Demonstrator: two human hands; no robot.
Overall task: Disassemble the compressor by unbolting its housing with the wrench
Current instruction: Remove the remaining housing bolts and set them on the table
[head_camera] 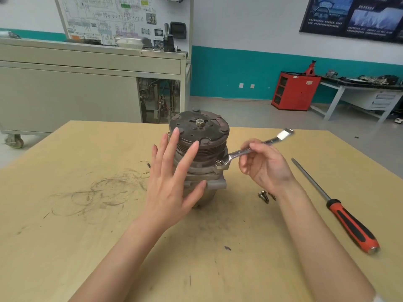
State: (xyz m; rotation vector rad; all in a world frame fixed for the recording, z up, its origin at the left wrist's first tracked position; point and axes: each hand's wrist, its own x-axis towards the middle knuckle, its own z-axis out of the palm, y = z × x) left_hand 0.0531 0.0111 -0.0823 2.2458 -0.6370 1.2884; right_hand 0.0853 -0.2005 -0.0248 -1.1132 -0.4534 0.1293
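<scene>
The compressor [202, 149] stands upright in the middle of the wooden table [87, 236], its rusty clutch plate facing up. A silver wrench [255, 148] has its open jaw on a housing bolt [218, 165] at the compressor's right side. My right hand [265, 166] grips the wrench shaft near its middle. My left hand [174, 182] is flat with fingers spread against the compressor's left front, holding nothing. Two removed bolts [263, 196] lie on the table by my right wrist.
A screwdriver [346, 214] with a red and black handle lies at the right. Dark scuff marks cover the table's left. Behind stand a grey cabinet on wheels [87, 83], a red tool cabinet [294, 90] and a workbench [359, 88].
</scene>
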